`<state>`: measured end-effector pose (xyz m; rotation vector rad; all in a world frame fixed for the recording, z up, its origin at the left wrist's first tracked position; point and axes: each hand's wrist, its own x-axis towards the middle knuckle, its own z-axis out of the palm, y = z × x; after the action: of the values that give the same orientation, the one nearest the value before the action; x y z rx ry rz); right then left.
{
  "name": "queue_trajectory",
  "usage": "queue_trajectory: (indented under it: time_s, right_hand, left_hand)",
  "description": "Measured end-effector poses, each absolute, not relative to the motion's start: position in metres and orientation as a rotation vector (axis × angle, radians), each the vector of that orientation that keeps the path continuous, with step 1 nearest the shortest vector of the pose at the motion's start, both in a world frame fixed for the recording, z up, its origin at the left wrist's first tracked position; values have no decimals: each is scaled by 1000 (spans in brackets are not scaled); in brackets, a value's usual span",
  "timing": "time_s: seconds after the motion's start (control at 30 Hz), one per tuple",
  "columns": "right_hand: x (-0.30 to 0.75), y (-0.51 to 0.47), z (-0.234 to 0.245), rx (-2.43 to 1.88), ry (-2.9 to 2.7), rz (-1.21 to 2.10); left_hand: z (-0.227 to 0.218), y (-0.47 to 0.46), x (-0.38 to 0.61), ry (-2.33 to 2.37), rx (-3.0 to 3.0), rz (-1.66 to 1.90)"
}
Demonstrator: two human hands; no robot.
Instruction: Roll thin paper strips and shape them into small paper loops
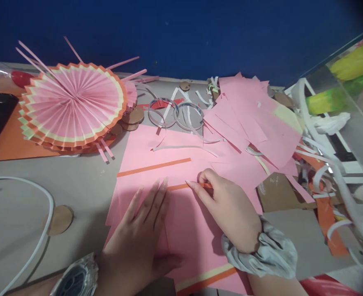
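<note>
My left hand (142,230) lies flat on a sheet of pink paper (181,222), its fingertips reaching the left part of a narrow orange paper strip (178,187). My right hand (227,201) pinches that same strip toward its right end, thumb and forefinger closed on it against the pink sheet. A second orange strip (153,167) runs across the pink paper just above. Near the bottom edge, a cream strip (206,276) and an orange band (212,283) lie side by side on pink paper. My left palm hides part of the sheet.
Pleated pink paper fans (73,102) are stacked at the left, beside round cardboard discs (133,117). Rolls of tape or rings (190,116) lie behind the sheet. Pink paper scraps (252,115) pile up at the right, near white curled strips (321,179). A white cable (50,201) loops at the left.
</note>
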<state>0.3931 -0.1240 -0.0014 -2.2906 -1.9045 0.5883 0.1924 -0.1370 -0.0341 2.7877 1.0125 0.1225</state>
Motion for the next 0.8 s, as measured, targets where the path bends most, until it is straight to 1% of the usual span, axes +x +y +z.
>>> queue_trajectory:
  time_s: [0.43,0.63,0.8]
  right_hand:
    - [394,-125,-2,-2285,-1920,563]
    - [394,-126,-4,-2287,-1950,526]
    - [393,-126,-4,-2274,-1951,507]
  left_hand:
    - [-35,-138,191,1005,2791,87]
    - [-27,-127,192,951,2785,105]
    - [-26,-119,196,1053,2768,57]
